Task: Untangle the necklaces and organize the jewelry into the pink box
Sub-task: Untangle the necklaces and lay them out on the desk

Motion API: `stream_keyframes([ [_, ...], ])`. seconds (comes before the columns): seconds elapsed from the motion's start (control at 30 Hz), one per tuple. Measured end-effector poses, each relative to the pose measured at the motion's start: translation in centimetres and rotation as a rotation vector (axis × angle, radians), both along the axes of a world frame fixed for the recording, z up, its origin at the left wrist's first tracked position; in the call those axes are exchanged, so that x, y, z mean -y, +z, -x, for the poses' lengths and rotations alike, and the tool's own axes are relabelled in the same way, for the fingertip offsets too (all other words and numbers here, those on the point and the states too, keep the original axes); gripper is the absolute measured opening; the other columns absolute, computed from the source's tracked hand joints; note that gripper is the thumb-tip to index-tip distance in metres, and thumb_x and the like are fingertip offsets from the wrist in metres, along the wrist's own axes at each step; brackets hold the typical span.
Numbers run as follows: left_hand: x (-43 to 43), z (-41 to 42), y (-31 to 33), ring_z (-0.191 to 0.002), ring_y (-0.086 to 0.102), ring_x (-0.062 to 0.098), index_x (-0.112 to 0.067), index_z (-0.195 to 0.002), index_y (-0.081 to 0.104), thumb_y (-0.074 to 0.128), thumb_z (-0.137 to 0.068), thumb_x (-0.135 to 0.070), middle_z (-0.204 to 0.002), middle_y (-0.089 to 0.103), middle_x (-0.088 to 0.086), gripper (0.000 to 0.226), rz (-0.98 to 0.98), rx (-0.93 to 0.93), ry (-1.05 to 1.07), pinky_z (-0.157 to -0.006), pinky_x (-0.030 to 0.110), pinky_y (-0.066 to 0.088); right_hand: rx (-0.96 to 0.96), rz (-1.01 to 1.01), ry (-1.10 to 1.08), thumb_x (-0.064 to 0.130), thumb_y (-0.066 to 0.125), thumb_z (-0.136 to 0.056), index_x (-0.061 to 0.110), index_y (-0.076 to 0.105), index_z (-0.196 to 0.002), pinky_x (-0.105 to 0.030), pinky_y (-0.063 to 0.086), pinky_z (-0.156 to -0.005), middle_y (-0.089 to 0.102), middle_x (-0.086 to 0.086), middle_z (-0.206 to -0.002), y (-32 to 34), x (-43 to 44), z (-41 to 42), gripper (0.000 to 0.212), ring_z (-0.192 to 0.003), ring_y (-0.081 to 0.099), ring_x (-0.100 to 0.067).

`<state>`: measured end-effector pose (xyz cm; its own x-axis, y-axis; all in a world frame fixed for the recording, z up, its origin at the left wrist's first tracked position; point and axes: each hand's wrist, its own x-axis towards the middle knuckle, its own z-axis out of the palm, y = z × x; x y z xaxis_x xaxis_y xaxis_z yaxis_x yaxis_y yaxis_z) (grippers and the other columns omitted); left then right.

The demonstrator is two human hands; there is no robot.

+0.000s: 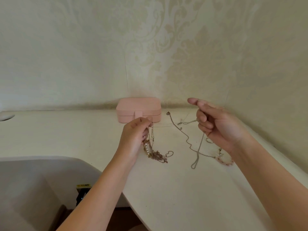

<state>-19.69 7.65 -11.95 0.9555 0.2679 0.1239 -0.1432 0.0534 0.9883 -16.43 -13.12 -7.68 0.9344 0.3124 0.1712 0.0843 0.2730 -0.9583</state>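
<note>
Pink box (138, 107) closed at the wall (83, 64), tangled chains (157, 155) lying near

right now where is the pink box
In the head view the pink box sits closed at the back of the white table, against the wall, just beyond the left hand that grips the tangled necklaces.

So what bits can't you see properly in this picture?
All in the head view:
Inside of the pink box: hidden, its lid is shut.
Tangled chains: too fine to count, and the left hand gripping them covers their top.
Pink bead bracelet: part is behind the forearm of the right hand, which holds the silver chain.
Round thing: cut off by the left edge.
</note>
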Motion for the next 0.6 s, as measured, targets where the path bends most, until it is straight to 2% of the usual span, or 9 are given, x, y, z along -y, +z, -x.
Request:
stream_keyframes([
  [0.13,-0.1,-0.8,-1.1,-0.045,0.037,0.004,-0.005,-0.062,0.055,0.063,-0.087,-0.025,-0.043,0.038,-0.01,0.034,-0.353,0.009,0.273,-0.049,0.023,0.028,0.029,0.06,-0.009,0.021,0.048,-0.094,0.014,0.062,-0.119,-0.024,0.013,-0.047,0.04,0.005,-0.048,-0.1,0.1,0.1,0.029,-0.043,0.019,-0.007],
  [0.27,-0.1,-1.0,-1.8,-0.063,0.051,0.013,-0.016,-0.067,0.058,0.059,-0.088,-0.032,-0.059,0.054,-0.008,0.027,-0.701,-0.041,0.355,-0.055,0.024,0.034,0.061,0.158,-0.004,0.023,0.046,-0.096,0.019,0.061,-0.122,-0.024,0.013,-0.046,0.033,0.005,-0.045,0.0,0.3,0.2,0.03,-0.044,0.017,-0.008],
  [0.33,0.0,-1.1,-2.1,-0.075,0.054,0.019,-0.017,-0.073,0.061,0.058,-0.088,-0.035,-0.069,0.058,-0.006,0.024,-0.833,-0.064,0.361,-0.064,0.029,0.036,0.082,0.213,-0.004,0.024,0.047,-0.097,0.024,0.062,-0.121,-0.024,0.014,-0.047,0.029,0.004,-0.045,0.0,0.4,0.3,0.029,-0.045,0.017,-0.01],
  [0.4,0.2,-1.1,-2.2,-0.087,0.05,0.021,-0.019,-0.082,0.064,0.056,-0.089,-0.038,-0.084,0.06,-0.003,0.021,-0.972,-0.104,0.388,-0.074,0.031,0.03,0.099,0.251,0.007,0.023,0.047,-0.097,0.026,0.062,-0.122,-0.026,0.014,-0.048,0.027,0.004,-0.045,0.1,0.3,0.4,0.029,-0.047,0.017,-0.011],
  [0.5,0.4,-1.0,-2.2,-0.1,0.045,0.02,-0.023,-0.09,0.065,0.057,-0.089,-0.036,-0.098,0.055,-0.003,0.016,-1.0,-0.099,0.361,-0.078,0.029,0.021,0.122,0.298,0.053,0.022,0.046,-0.097,0.027,0.06,-0.124,-0.026,0.015,-0.049,0.025,0.003,-0.045,0.4,0.2,0.8,0.031,-0.047,0.018,-0.011],
  [0.6,1.0,-0.7,-2.1,-0.111,0.043,0.014,-0.029,-0.102,0.064,0.06,-0.088,-0.034,-0.11,0.053,-0.009,0.015,-0.864,0.081,0.243,-0.083,0.023,0.018,0.136,0.359,0.116,0.022,0.045,-0.096,0.029,0.059,-0.126,-0.029,0.016,-0.051,0.025,0.004,-0.042,0.8,0.2,1.1,0.033,-0.046,0.02,-0.011],
])
